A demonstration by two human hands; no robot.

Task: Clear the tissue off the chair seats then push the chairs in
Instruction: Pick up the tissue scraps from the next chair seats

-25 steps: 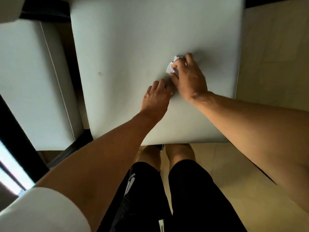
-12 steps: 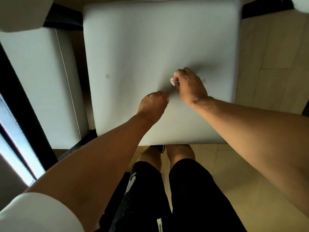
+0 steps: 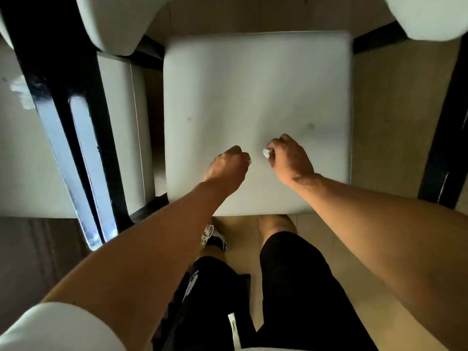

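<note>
Right hand: fingers curled around small white crumpled tissue. Left hand: loosely fisted, contents indiscernible. Both over pale square cushioned chair seat.

Head view, steeply down over chair seat

White print on black shorts, blurred, no text readable
</note>
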